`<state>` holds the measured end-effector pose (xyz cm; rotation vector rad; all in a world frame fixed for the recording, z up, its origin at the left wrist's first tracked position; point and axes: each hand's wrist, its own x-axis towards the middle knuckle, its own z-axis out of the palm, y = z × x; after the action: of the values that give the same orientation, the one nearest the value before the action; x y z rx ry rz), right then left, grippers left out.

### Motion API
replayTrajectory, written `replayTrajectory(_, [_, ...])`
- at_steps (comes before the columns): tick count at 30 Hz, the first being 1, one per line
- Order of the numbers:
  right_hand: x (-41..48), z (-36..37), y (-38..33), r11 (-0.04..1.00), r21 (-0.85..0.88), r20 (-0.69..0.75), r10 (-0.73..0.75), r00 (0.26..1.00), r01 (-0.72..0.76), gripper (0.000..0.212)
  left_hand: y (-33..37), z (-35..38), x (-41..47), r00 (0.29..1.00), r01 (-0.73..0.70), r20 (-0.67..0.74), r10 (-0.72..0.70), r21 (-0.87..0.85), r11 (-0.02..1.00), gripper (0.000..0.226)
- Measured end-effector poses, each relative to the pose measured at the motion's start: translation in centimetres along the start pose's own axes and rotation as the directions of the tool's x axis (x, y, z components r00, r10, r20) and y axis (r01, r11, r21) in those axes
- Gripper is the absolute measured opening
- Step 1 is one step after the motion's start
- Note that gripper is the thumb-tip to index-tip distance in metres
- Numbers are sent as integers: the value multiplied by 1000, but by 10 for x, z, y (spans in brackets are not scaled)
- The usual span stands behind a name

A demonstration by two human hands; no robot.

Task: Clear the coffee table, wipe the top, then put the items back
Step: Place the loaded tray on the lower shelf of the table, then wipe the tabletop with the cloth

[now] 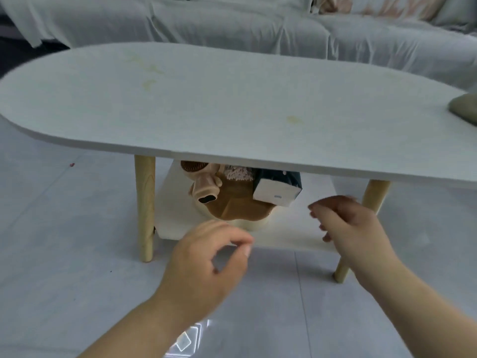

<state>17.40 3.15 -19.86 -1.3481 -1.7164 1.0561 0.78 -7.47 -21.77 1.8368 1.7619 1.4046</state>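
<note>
While the tabletop (206, 104) sits bare, we reach both empty hands, left hand (204, 257) and right hand (348, 228) loosely curled, for the tray (237, 205) on the shelf (304, 228); lift level.

**Matt top, pale wood, glossy glaze**

The white oval coffee-table surface (206, 104) looks matt and smooth, marked with faint yellowish stains (294, 119). Its round legs (145, 202) are pale, lightly grained wood. On the white matt lower shelf (296, 228), a brown tray (237, 205) shines glossily. The grey sofa cover (232, 24) is soft, creased cloth. The grey floor tiles (64, 254) look smooth.
</note>
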Motion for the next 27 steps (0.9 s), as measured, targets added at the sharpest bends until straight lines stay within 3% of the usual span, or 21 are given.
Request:
replayTrajectory(3, [-17,-28,-32,992,44,74,-119,990,116,12,35,1,21,970,-243,-14,244,53,969,19])
replayTrajectory(6, [-19,-50,-54,975,51,14,-216,976,215,13,62,-3,51,943,-318,-72,326,101,943,20])
replayTrajectory(11, [-5,-84,-82,913,-74,-35,-404,914,401,7,81,-7,89,948,-295,-82,309,147,944,19])
replayTrajectory(14, [50,-127,-80,808,-430,-147,-503,852,403,8,79,-3,118,986,-153,-42,164,192,969,7])
replayTrajectory(15, [71,-140,-75,778,-546,-173,-469,866,312,17,76,-1,126,989,-125,-46,139,222,967,13])
replayTrajectory(17, [106,-170,-65,746,-664,-206,-256,945,58,37,72,5,150,993,-77,-67,99,276,958,16])
replayTrajectory(19, [123,-186,-48,656,-751,-164,-74,984,-76,46,67,6,162,997,-21,-70,44,307,952,22])
replayTrajectory(21, [131,-198,-36,571,-817,-85,17,996,-79,51,63,10,175,1000,29,-3,-30,343,939,30])
replayTrajectory(27, [137,-213,-32,593,-804,53,-5,999,46,50,71,18,199,974,137,107,-202,432,891,36])
